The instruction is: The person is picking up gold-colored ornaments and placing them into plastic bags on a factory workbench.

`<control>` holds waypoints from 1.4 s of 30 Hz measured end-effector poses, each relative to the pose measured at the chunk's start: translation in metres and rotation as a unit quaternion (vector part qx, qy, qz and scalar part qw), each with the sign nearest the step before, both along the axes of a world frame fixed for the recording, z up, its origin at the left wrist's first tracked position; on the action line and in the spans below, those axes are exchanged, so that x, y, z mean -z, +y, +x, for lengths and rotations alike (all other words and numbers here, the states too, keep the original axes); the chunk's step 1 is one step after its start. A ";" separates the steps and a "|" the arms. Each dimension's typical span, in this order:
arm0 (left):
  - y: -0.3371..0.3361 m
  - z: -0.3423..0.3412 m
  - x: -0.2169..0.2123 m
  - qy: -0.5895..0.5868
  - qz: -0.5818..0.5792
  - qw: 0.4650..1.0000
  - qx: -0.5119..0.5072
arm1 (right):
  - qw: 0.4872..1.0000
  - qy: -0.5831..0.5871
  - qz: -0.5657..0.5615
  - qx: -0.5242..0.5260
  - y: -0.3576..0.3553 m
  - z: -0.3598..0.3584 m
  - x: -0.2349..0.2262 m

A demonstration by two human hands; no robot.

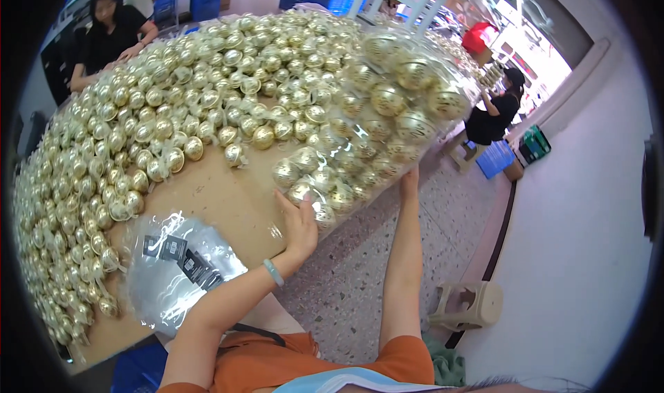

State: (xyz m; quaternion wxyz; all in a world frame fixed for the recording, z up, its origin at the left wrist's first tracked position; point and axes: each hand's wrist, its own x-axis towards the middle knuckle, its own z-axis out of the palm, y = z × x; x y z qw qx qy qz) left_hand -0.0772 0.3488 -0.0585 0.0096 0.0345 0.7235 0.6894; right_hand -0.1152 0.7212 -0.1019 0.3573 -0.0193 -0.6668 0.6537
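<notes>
A large clear plastic pack of gold balls (387, 126) is lifted in front of me, tilted over the right edge of the table. Dark patterns show on several of its balls. My left hand (300, 225) grips the near lower corner, with the thumb against the plastic. On the right side my right hand (411, 177) holds the pack from below, its fingers mostly hidden behind it. Loose gold balls (228, 68), many in thin clear wrapping, are heaped across the table (207, 192). Near my left forearm lie flat clear plastic bags (162, 289) and several dark printed tags (197, 267).
A person (114, 30) in black sits at the far left of the heap. Another person (494, 113) works at the far right. A beige stool (477, 304) stands on the speckled floor beside the white wall (574, 254). Blue crates (494, 159) rest farther back.
</notes>
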 end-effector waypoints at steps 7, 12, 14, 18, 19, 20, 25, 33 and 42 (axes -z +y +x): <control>0.028 -0.003 -0.014 -0.005 0.005 1.000 0.003 | 0.980 -0.059 -0.167 -0.094 0.058 -0.038 0.020; 0.056 -0.012 -0.012 0.007 0.043 0.999 0.018 | 0.968 -0.025 -0.228 -0.100 0.081 -0.058 0.014; 0.065 -0.017 -0.009 0.014 0.030 0.999 0.018 | 0.966 -0.013 -0.230 -0.113 0.081 -0.067 0.009; 0.077 -0.023 -0.006 0.009 0.042 0.999 0.013 | 0.962 0.007 -0.234 -0.141 0.077 -0.050 0.002; 0.080 -0.022 -0.007 0.010 0.045 0.999 0.012 | 0.961 0.013 -0.235 -0.145 0.080 -0.047 -0.003; 0.082 -0.021 -0.008 0.011 0.045 0.999 0.014 | 0.960 0.018 -0.236 -0.149 0.081 -0.045 -0.007; 0.079 -0.025 -0.002 0.015 0.047 0.999 0.012 | 0.950 0.042 -0.254 -0.176 0.065 -0.042 -0.024; -0.020 -0.052 -0.048 0.077 -0.109 0.970 0.205 | 0.801 0.201 -0.125 0.550 -0.047 0.041 -0.114; -0.136 -0.191 -0.055 0.399 -0.532 0.718 0.207 | 0.869 0.011 0.490 0.066 -0.276 -0.176 -0.195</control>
